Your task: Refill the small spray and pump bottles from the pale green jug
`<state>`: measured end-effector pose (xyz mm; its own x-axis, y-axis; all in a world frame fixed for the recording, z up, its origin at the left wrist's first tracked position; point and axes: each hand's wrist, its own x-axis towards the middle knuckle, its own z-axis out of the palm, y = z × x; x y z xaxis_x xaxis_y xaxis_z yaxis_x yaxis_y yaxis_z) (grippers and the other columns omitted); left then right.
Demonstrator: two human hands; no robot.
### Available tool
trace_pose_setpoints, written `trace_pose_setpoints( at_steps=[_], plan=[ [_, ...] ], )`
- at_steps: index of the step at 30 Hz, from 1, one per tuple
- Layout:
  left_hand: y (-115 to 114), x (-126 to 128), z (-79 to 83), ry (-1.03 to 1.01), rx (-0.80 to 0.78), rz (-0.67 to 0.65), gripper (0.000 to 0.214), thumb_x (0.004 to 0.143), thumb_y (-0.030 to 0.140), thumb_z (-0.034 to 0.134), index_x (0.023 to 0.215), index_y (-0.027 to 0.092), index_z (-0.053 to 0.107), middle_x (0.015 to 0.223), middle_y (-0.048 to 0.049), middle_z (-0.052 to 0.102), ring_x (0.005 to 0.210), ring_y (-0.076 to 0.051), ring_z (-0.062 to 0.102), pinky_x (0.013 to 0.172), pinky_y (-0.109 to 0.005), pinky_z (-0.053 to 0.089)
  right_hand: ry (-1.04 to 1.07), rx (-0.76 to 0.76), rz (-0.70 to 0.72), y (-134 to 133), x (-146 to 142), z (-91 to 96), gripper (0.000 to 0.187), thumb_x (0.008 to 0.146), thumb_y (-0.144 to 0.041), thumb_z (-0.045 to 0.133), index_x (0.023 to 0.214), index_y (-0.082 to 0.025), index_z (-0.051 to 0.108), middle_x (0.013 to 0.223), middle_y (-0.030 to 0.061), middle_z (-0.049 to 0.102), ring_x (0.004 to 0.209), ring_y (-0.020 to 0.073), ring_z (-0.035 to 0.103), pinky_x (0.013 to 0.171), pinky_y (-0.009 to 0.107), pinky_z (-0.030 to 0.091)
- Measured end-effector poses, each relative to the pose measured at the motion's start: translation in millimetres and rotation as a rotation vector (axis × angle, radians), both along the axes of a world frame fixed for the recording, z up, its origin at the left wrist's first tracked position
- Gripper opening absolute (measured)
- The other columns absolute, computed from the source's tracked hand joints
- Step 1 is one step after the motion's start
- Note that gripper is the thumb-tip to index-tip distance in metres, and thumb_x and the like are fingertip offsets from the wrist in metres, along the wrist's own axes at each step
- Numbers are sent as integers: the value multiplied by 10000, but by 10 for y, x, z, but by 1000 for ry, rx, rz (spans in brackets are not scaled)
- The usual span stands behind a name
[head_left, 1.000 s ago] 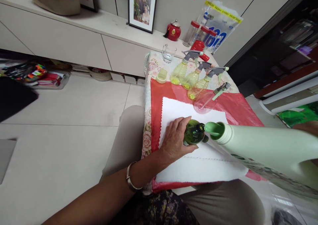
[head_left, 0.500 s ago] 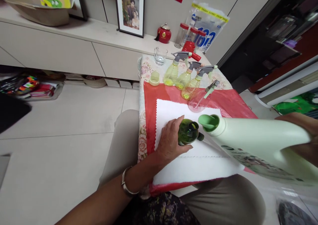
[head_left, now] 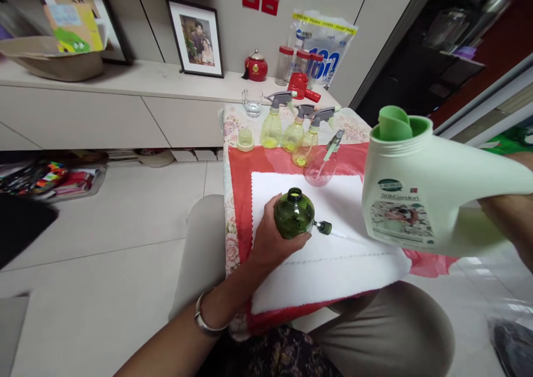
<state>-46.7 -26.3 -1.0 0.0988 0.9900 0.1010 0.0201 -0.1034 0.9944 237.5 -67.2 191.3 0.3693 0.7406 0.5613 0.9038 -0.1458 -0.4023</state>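
While the left hand (head_left: 266, 235) clasps the uncapped green bottle (head_left: 293, 217) towards the left edge of the tabletop (head_left: 230, 221), the right hand (head_left: 514, 219) grips the pale jug (head_left: 441, 171) near the right edge, both containers' contents unclear

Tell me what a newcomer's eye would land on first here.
Probably the big pale green jug, held up by the right hand at the picture's right. Next comes the round, open green bottle in the left hand, near the middle. Beyond it, four spray bottles sit close together.
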Motion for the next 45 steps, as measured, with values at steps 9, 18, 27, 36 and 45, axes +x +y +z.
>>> trace_pose_setpoints(
  at_steps=[9,18,27,36,45],
  plan=[
    [9,2,-23,11,42,-28,898,599,280,847,1376,236,398,1373,-114,597,1259,-310,616,1089,-514,502,352,283,26,372,100,-499,296,592,-376,666,714,-107,635,660,20,520,580,67,402,505,175,323],
    [-13,-10,7,141,112,-72,892,582,236,818,1369,219,399,1393,-141,549,1319,-341,549,1149,-564,427,509,318,87,687,-130,-891,327,617,-353,640,830,-107,674,723,23,553,631,93,458,546,183,391],
    [-18,-3,-18,164,125,-78,904,554,208,819,1353,253,399,1322,-114,579,1255,-350,581,1093,-580,467,594,359,142,971,-328,-1270,344,604,-371,607,818,-103,640,721,5,539,630,93,449,556,181,402],
    [-19,-6,-2,189,115,-86,888,555,217,815,1340,240,401,1307,-124,579,1234,-357,586,1077,-603,462,625,311,167,992,-327,-1402,353,624,-388,556,826,-104,615,722,0,509,606,77,415,519,170,385],
    [-32,-18,42,171,80,-93,895,558,243,837,1343,219,408,1352,-140,580,1263,-356,577,1092,-578,456,501,97,235,612,-209,-1284,623,688,-438,732,1246,-172,661,1134,61,639,971,202,615,790,287,513]
  ],
)
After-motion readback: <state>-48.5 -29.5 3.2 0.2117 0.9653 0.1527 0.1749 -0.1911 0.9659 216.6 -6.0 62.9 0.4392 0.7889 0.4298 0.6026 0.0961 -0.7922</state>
